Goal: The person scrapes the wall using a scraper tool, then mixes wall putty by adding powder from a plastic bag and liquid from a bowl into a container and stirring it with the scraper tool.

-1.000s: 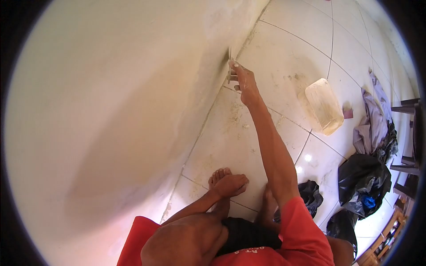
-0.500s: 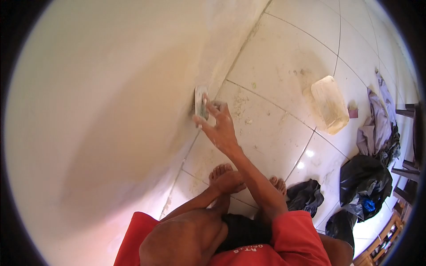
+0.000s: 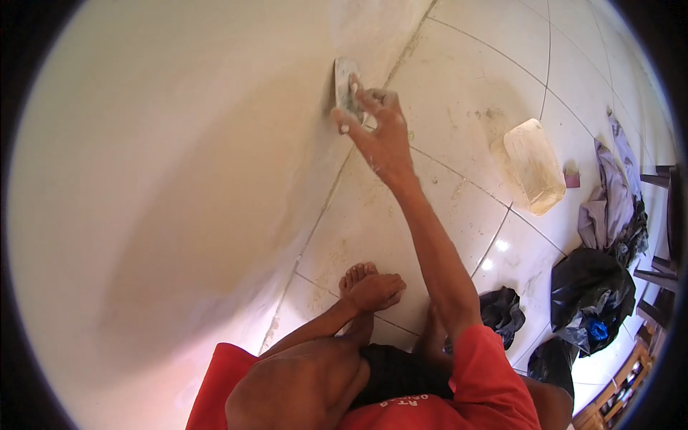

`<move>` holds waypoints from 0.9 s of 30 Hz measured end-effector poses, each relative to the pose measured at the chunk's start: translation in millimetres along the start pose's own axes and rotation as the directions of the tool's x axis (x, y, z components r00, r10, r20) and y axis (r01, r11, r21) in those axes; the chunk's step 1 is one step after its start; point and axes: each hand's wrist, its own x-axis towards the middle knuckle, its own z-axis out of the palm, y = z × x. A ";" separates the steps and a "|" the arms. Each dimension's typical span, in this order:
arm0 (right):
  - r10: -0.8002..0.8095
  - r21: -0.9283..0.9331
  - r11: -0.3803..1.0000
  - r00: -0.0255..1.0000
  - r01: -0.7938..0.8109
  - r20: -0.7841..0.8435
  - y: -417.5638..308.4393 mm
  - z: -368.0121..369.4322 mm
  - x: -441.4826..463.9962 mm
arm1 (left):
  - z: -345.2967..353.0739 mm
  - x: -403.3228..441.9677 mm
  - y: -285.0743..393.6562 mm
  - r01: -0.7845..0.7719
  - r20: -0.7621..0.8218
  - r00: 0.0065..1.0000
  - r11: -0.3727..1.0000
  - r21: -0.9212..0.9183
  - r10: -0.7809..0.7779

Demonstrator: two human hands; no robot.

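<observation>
1. The right grip (image 3: pixel 383 132), dusted pale on its fingers, is closed on a flat blade (image 3: pixel 346 82), thumb and fingers spread over its face.
2. That blade, a thin, stiff-looking rectangle smeared whitish, stands against the wall (image 3: pixel 208 158) just above the floor line; whether its whole edge touches, I cannot tell.
3. The left grip (image 3: pixel 378 290) rests over the left foot (image 3: pixel 354 274); its fingers curve downward, their undersides hidden, so I cannot tell how far it is closed.
4. The wall is smooth and cream, with cloudy, whiter patches low down; the floor (image 3: pixel 459 229) is glossy pale tile, gritty with crumbs and smears near the wall.
5. One translucent tub (image 3: pixel 534 168), rectangular with rounded corners, is coated with pale residue; one small reddish piece (image 3: pixel 572 179) lies just beside it.
6. Crumpled grey cloth (image 3: pixel 605 190) trails down the right, above one large, wrinkled black plastic heap (image 3: pixel 591 290) with a bright blue bit (image 3: pixel 596 330) on it; a smaller black bundle (image 3: pixel 502 315) lies near the right leg.
7. The wall-floor edge runs diagonally past the blade. Bare tile separates the right forearm from the tub, and bare wall stretches broadly left of the blade.
</observation>
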 end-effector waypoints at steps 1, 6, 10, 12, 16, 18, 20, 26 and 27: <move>-0.028 0.018 0.999 1.000 0.028 0.000 2.0 6.7 -7.4 | 0.6 -0.7 -0.4 -0.009 -0.015 1.000 1.000 -0.010 0.009; -0.010 0.007 1.000 1.000 0.010 0.012 1.5 23.9 -40.7 | -8.6 1.0 5.5 0.036 -0.008 0.999 0.999 -0.039 -0.036; 0.012 0.040 0.999 0.998 -0.014 0.054 0.3 26.5 -62.3 | -10.8 0.8 7.4 0.022 -0.007 1.000 1.000 0.007 -0.021; 0.026 0.028 0.999 0.997 -0.028 0.074 2.3 27.3 -75.2 | -13.6 0.9 8.7 0.006 -0.026 1.000 1.000 0.021 -0.005; -0.011 0.040 0.999 0.994 0.007 0.113 17.8 23.8 -93.6 | -13.6 1.5 9.7 -0.013 -0.069 0.998 0.999 -0.038 0.010; -0.031 0.066 0.997 0.997 0.026 0.075 23.8 12.5 -86.5 | -12.5 4.5 9.0 -0.045 -0.115 0.993 0.995 -0.091 0.034; 0.401 0.265 0.853 0.890 -0.449 0.216 22.0 -5.4 -54.6 | -14.1 6.3 12.0 0.016 -0.024 1.000 0.999 -0.039 -0.016; 0.569 0.487 0.539 0.723 -0.687 0.391 8.3 -9.7 -9.0 | -5.7 4.6 5.6 -0.050 -0.084 0.995 0.997 -0.052 0.046; 0.572 0.495 0.532 0.723 -0.687 0.388 3.1 -4.7 -11.0 | -8.8 3.3 6.1 -0.049 -0.073 0.996 0.998 -0.050 0.046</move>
